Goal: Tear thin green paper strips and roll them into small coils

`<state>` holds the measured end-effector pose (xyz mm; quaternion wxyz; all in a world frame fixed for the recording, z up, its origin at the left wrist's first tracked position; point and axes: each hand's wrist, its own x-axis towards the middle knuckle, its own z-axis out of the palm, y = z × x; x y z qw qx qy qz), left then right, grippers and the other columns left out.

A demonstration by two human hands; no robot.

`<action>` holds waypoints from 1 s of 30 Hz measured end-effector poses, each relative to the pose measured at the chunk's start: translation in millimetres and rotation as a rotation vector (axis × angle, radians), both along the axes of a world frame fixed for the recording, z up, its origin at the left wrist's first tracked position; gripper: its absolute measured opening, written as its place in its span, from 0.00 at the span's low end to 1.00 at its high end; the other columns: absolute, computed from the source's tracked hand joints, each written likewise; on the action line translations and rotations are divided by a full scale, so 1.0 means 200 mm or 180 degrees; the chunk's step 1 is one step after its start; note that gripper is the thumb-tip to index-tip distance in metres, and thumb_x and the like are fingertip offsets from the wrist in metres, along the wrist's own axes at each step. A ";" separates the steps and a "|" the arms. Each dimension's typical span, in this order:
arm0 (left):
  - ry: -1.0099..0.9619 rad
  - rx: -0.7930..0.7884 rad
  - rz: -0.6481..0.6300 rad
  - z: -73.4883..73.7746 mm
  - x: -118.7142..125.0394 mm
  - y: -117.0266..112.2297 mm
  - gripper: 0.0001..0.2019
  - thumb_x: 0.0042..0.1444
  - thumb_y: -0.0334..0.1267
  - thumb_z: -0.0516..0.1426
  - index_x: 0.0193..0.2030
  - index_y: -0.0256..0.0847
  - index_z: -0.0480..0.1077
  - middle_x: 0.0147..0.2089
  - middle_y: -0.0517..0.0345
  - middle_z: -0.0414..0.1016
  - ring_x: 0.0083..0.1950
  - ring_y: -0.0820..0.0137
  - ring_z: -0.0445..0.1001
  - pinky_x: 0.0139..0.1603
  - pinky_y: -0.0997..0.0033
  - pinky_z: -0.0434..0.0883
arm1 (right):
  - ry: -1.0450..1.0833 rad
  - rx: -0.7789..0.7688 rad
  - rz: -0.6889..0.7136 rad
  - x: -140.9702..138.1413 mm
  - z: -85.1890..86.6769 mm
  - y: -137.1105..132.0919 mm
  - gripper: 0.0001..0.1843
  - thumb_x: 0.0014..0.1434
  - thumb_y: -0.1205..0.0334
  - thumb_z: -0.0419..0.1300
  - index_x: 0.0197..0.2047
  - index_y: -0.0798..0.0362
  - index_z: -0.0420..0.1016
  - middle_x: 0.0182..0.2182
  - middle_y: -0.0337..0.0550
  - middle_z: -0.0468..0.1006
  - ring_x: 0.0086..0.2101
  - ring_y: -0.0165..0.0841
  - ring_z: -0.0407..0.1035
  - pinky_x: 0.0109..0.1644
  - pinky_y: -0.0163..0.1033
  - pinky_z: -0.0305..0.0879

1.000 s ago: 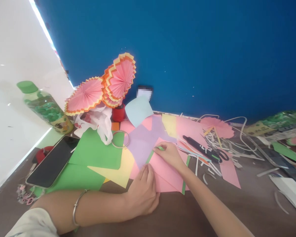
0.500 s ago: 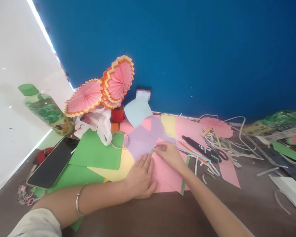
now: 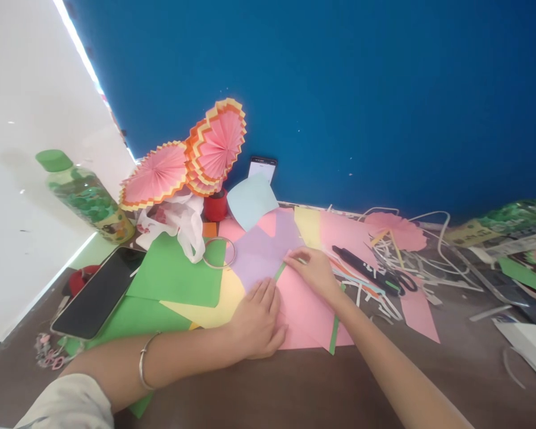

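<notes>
Beside the flat, outstretched fingers of the left hand (image 3: 255,325) lies a pink sheet (image 3: 304,307), plain and smooth, edged with green strips (image 3: 333,336); at its top corner the right hand (image 3: 315,273) bends its fingers together, their grip unclear. Farther out, a green-capped bottle (image 3: 84,196) bears a label too blurred to read.

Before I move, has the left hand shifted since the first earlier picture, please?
Yes, the left hand is slightly farther forward, nearer the metal ring.
</notes>
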<state>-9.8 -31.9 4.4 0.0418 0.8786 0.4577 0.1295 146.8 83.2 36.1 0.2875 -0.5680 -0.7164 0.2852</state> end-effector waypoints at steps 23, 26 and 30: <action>-0.0002 0.0058 0.0030 0.00 0.00 0.00 0.30 0.58 0.47 0.40 0.58 0.21 0.54 0.62 0.32 0.53 0.63 0.53 0.52 0.62 0.58 0.47 | -0.0054 0.0073 0.0004 -0.01 0.00 -0.01 0.07 0.47 0.59 0.57 0.23 0.52 0.71 0.27 0.41 0.76 0.32 0.35 0.69 0.40 0.40 0.61; 0.0016 0.0096 0.0029 0.00 0.00 0.00 0.30 0.58 0.48 0.40 0.58 0.22 0.55 0.62 0.33 0.54 0.63 0.53 0.53 0.61 0.57 0.48 | -0.0081 0.0072 0.0054 0.00 0.01 -0.01 0.07 0.48 0.59 0.56 0.24 0.53 0.70 0.27 0.41 0.76 0.32 0.34 0.69 0.40 0.39 0.61; 0.0123 0.0196 -0.0042 0.01 0.00 0.00 0.30 0.58 0.48 0.40 0.57 0.22 0.57 0.60 0.33 0.57 0.62 0.51 0.55 0.60 0.56 0.48 | -0.0162 -0.0044 0.0268 0.02 0.01 -0.01 0.07 0.49 0.60 0.54 0.25 0.53 0.69 0.27 0.40 0.75 0.31 0.33 0.68 0.38 0.38 0.61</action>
